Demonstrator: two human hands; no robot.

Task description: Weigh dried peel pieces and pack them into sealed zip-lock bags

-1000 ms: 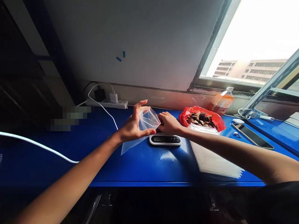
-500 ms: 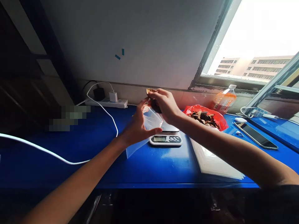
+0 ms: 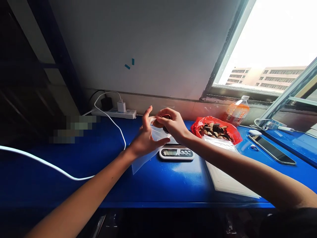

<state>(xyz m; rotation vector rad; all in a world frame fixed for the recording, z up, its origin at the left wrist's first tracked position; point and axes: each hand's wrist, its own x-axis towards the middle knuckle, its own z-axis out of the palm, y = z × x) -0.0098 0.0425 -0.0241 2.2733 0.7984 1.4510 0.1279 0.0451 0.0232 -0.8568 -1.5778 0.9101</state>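
Sitting in R grip [image 3: 175, 125], brown pcs [image 3: 158, 123] @ clear bag [image 3: 158, 134] mouth.

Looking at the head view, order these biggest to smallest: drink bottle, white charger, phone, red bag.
1. Red bag
2. Phone and drink bottle: too alike to rank
3. White charger

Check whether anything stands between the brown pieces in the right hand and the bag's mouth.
Nothing visible does: the right hand has the pieces right at the bag's mouth, though fingers hide part of it. The left hand is at the bag's side.
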